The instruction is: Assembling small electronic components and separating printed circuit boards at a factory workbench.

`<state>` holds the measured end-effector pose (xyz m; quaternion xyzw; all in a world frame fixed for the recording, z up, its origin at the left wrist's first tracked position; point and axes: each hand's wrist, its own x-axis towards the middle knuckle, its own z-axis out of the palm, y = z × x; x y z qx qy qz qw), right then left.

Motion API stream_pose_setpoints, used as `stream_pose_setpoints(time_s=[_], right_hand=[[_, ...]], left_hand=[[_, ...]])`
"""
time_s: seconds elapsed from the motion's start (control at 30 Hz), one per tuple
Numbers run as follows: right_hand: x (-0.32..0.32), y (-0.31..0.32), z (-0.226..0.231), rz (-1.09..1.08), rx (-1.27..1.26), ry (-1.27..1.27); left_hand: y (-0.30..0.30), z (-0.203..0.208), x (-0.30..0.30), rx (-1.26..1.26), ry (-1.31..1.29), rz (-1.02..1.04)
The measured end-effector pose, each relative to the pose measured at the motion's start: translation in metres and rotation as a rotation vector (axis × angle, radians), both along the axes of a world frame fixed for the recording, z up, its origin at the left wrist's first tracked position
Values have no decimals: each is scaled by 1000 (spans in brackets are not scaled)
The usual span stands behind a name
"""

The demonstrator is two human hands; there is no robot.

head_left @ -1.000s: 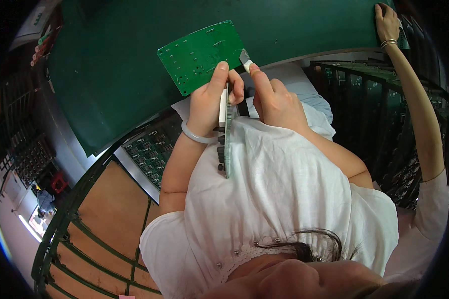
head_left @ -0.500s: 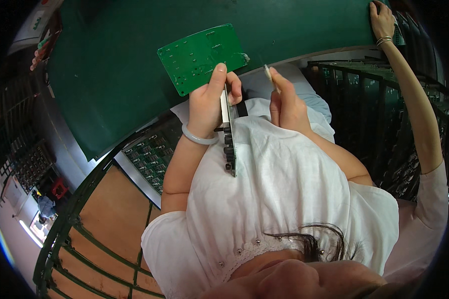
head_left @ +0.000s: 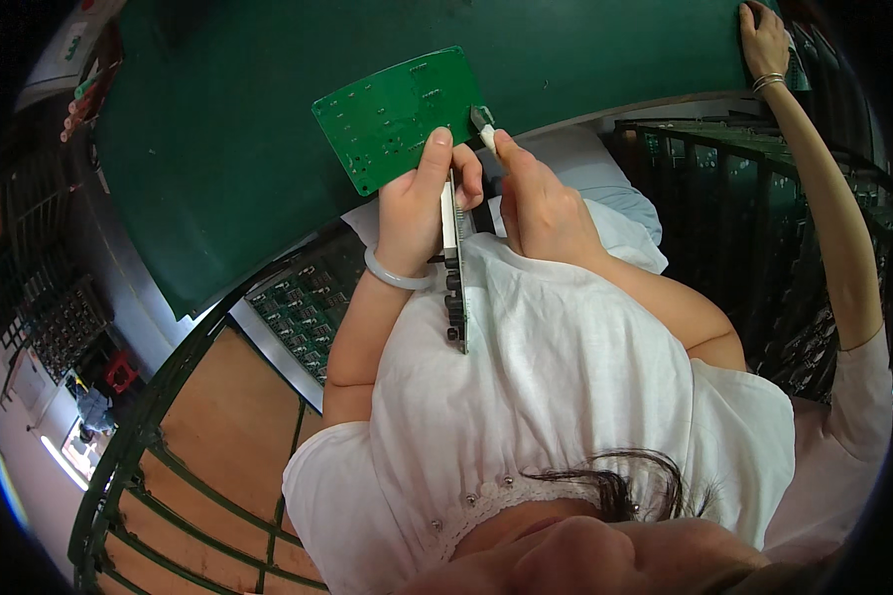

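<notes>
My left hand (head_left: 422,203) grips a green circuit board (head_left: 392,119) by its lower edge, the thumb pressed on its flat face. A second, narrow-looking board (head_left: 455,288) with black parts along it hangs edge-on below the same hand; how the two join is hidden behind my fingers. Pinched in my right hand (head_left: 551,208) is a small tool with a pale handle (head_left: 488,137), whose kind I cannot make out. Its tip meets the board's right edge, near a small clear blob.
Beneath the board spreads a green tabletop (head_left: 218,149). Another person's hand (head_left: 764,45) rests on its far right. Racks of circuit boards (head_left: 724,188) stand at the right. More boards lie in a tray (head_left: 303,312) at lower left, beside a green-framed chair (head_left: 228,426).
My right hand has moved left, bringing the tool from beside the board onto its right edge. My left hand and the board have stayed nearly still.
</notes>
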<state>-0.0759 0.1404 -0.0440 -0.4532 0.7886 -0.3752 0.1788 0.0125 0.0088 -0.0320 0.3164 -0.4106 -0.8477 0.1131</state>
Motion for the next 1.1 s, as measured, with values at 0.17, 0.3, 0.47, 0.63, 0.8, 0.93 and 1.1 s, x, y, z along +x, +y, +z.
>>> stream_pose_setpoints(time_s=[0.17,0.3,0.47,0.63,0.8,0.93,1.1], right_hand=[[1,-8,24,27,339,107],[3,-15,31,66,472,78],[2,-12,26,44,462,50],[2,-4,23,8,445,11],[4,5,20,-54,374,-114],[8,12,9,-57,185,-77],[9,4,5,2,100,28]], left_hand=[[-2,-3,-1,48,38,-52],[1,-3,0,-2,15,14],[4,0,-1,-29,-29,50],[4,2,-3,-43,-27,55],[5,2,-2,-79,-37,56],[5,1,-1,-65,-18,61],[3,-5,4,9,44,3]])
